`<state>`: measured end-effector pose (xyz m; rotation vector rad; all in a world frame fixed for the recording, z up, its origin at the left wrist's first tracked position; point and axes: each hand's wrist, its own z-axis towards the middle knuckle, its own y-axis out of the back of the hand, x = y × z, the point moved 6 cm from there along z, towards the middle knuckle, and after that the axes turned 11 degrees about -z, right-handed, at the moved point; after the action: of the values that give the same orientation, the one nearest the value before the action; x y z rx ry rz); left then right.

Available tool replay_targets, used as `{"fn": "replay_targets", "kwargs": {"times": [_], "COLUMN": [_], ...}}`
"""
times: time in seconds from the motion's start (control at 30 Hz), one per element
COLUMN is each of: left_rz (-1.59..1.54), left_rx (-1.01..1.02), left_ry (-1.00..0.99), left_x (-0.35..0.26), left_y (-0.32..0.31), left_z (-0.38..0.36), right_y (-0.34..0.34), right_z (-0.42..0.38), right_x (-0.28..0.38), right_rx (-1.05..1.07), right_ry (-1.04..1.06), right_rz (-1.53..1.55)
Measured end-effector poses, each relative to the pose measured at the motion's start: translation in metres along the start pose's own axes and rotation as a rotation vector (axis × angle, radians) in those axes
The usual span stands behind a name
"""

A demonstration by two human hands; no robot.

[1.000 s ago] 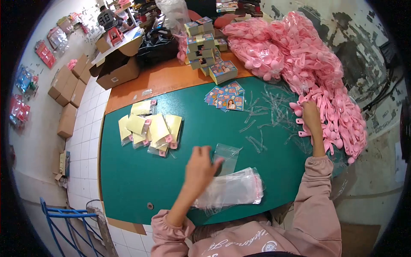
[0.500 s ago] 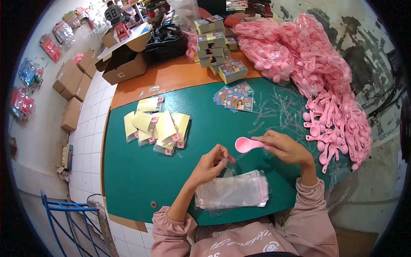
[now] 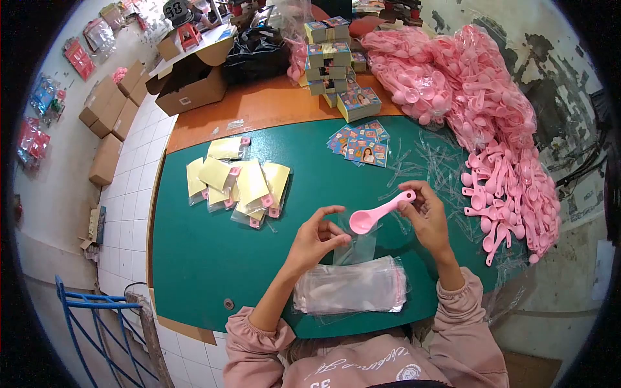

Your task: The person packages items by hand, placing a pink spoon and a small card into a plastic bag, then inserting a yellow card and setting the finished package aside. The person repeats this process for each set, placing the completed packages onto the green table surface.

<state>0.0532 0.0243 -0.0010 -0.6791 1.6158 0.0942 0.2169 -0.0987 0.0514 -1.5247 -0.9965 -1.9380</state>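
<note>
A pink measuring spoon [image 3: 380, 213] is pinched by its handle in my right hand [image 3: 427, 218], its bowl pointing left. My left hand [image 3: 318, 240] grips the edge of a clear plastic bag [image 3: 359, 249] between thumb and fingers. The spoon's bowl overlaps the bag's upper part in this view. Just below, a stack of clear plastic bags [image 3: 349, 288] lies near the table's front edge. Filled packets with cream-coloured cards [image 3: 249, 184] lie to the left, pink spoon handles showing at their ends.
Loose pink spoons [image 3: 501, 194] are heaped at the right, below large bags of spoons [image 3: 479, 90]. Clear plastic strips [image 3: 427, 161] are scattered beside them. Printed cards [image 3: 367, 150] lie before card stacks [image 3: 358, 103]. A cardboard box [image 3: 192, 96] stands at the back left.
My right hand has raised the spoon's handle, so the spoon now slants with its bowl down toward the bag. The bag hangs more visibly from my left hand.
</note>
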Motion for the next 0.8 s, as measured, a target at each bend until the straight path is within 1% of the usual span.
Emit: {"fn": "replay_targets", "kwargs": {"times": [0.13, 0.2, 0.33, 0.4, 0.43, 0.53, 0.6, 0.73, 0.8], "left_rz": [0.083, 0.042, 0.018, 0.126, 0.126, 0.11, 0.088, 0.161, 0.239], "left_rx": [0.036, 0.056, 0.019, 0.044, 0.045, 0.063, 0.037, 0.047, 0.018], "left_ry": [-0.018, -0.001, 0.002, 0.038, 0.038, 0.038, 0.054, 0.061, -0.03], "left_x": [-0.001, 0.0, 0.0, 0.004, 0.004, 0.003, 0.001, 0.005, 0.003], "left_y": [-0.004, -0.006, -0.005, -0.004, -0.005, -0.006, -0.005, -0.008, -0.009], "left_z": [-0.001, -0.001, -0.001, -0.001, -0.001, -0.001, -0.002, -0.001, 0.0], "right_y": [-0.002, -0.005, -0.007, -0.004, -0.003, -0.006, -0.01, -0.013, -0.014], "right_z": [-0.002, -0.005, -0.007, -0.008, -0.008, -0.008, -0.009, -0.008, -0.008], "right_x": [0.008, 0.014, 0.022, 0.028, 0.028, 0.029, 0.035, 0.035, 0.03], "right_rx": [-0.056, -0.014, -0.02, -0.115, -0.115, -0.058, -0.01, 0.013, 0.024], "right_ry": [0.056, 0.12, 0.161, 0.211, 0.211, 0.212, 0.263, 0.258, 0.235], "right_rz": [0.085, -0.073, -0.193, -0.235, -0.235, -0.267, -0.369, -0.364, -0.311]}}
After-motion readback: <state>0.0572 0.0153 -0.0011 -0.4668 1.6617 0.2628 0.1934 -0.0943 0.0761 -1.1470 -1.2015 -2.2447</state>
